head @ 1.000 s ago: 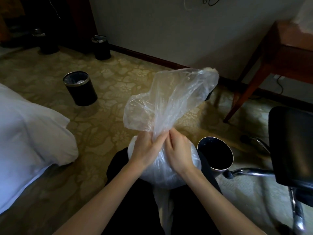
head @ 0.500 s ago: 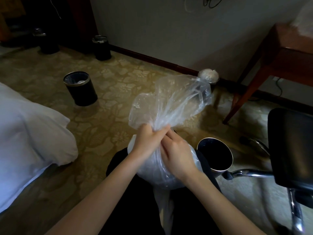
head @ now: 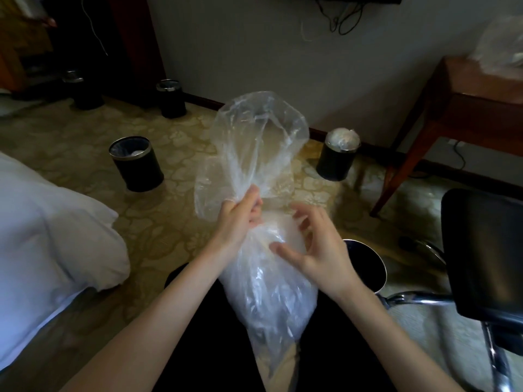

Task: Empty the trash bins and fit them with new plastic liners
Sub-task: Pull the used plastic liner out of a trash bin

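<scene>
Plastic bag (head: pixel 254 154) neck pinched by left hand (head: pixel 237 222); right hand (head: pixel 319 256) fingers (head: pixel 308 222) spread, thumb touching it.

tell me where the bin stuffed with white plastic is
In the head view the stuffed bin stands on the carpet right of centre, by the baseboard, between the clear bag and the wooden table leg.

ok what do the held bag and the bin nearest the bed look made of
Bag: thin clear plastic film, glossy and crinkled; the carpet shows through it. Bin: rigid body with a matte black skin, perhaps leatherette or painted metal, under a shiny, metal-looking rim.
</scene>
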A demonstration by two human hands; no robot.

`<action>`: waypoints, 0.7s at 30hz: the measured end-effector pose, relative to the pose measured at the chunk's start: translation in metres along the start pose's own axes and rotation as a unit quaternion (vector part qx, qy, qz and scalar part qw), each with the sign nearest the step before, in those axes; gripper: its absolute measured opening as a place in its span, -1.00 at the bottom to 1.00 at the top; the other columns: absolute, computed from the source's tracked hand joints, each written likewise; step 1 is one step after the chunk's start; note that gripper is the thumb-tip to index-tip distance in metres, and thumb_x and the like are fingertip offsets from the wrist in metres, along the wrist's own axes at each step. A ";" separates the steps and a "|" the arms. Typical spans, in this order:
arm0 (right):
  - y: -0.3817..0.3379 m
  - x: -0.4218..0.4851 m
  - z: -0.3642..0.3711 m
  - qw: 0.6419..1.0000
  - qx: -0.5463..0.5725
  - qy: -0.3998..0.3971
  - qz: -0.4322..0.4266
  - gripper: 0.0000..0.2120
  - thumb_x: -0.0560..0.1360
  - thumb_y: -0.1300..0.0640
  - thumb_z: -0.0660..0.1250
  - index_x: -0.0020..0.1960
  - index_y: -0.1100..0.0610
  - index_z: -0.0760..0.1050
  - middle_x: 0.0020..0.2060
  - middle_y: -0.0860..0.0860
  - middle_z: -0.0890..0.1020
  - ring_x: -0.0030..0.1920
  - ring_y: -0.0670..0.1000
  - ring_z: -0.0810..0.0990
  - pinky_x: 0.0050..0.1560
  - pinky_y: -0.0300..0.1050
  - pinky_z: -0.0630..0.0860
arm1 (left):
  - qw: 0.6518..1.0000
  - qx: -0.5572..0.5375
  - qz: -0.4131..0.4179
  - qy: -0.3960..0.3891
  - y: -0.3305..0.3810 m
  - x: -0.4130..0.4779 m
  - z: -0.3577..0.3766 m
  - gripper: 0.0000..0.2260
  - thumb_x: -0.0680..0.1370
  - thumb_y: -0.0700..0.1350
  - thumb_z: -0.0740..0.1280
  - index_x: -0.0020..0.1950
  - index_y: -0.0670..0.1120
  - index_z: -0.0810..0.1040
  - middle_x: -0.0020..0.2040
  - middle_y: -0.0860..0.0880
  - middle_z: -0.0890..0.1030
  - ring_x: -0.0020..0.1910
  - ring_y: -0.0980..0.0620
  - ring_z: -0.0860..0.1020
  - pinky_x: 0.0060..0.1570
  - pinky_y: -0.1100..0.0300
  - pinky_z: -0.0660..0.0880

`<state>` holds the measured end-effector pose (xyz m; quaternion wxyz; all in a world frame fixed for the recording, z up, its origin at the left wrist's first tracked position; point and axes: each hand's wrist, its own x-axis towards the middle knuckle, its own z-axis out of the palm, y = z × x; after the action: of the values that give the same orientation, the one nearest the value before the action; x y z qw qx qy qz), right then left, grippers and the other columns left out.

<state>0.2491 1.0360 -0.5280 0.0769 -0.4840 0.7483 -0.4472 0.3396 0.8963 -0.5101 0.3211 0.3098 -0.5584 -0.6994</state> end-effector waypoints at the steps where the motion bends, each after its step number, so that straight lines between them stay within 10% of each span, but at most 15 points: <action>1: 0.007 0.007 -0.003 0.998 -0.047 -0.022 -0.023 -0.23 0.27 -0.29 0.48 0.38 -0.01 0.38 0.23 -0.14 0.43 0.21 -0.10 0.44 0.19 -0.21 0.41 | 1.000 -0.006 -0.011 -0.024 0.003 -0.003 0.003 -0.68 0.65 -0.10 0.22 -0.30 -0.12 0.40 -0.58 0.11 0.27 -0.57 0.17 0.21 -0.32 0.21 0.22; 7: 0.016 0.023 -0.005 0.973 0.096 -0.207 -0.021 -0.41 0.24 -0.14 0.60 0.23 -0.16 0.51 0.26 -0.25 0.56 0.35 -0.19 0.46 0.43 -0.06 0.33 | 0.990 0.043 -0.012 -0.134 0.019 -0.017 0.019 -0.57 0.66 -0.12 0.11 -0.43 -0.12 0.26 -0.55 -0.04 0.22 -0.49 0.03 0.27 -0.16 0.12 0.27; 11: 0.021 0.013 -0.003 0.991 -0.067 -0.092 0.068 -0.36 0.09 -0.46 0.44 0.03 -0.14 0.41 -0.10 -0.20 0.60 0.01 -0.06 0.61 -0.11 -0.15 0.41 | 0.997 0.013 -0.036 -0.062 0.020 -0.009 0.030 -0.70 0.61 -0.23 0.12 -0.33 -0.10 0.31 -0.59 0.07 0.29 -0.56 0.12 0.28 -0.36 0.31 0.35; 16: 0.008 -0.007 0.018 0.924 -0.350 0.142 -0.065 -0.42 0.20 -0.27 0.56 -0.09 0.15 0.47 -0.36 0.03 0.56 -0.34 0.15 0.58 -0.38 -0.07 0.43 | 0.991 0.027 -0.066 0.111 0.004 0.004 0.045 -0.63 0.58 -0.16 0.17 -0.45 -0.04 0.32 -0.63 0.08 0.33 -0.55 0.07 0.31 -0.29 0.11 0.32; 21: -0.005 -0.037 0.040 0.931 -0.294 0.079 -0.201 -0.63 0.41 -0.08 0.47 0.02 0.19 0.52 -0.33 0.01 0.53 -0.33 0.06 0.53 -0.35 -0.09 0.39 | 0.977 -0.107 -0.061 0.172 0.008 0.016 0.052 -0.57 0.54 -0.21 0.15 -0.53 0.02 0.26 -0.62 0.13 0.27 -0.64 0.16 0.20 -0.43 0.17 0.18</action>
<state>0.2934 1.0405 -0.5594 -0.2193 -0.5882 0.7373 -0.2498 0.2896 0.9122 -0.4937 0.4005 0.4226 -0.3965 -0.7098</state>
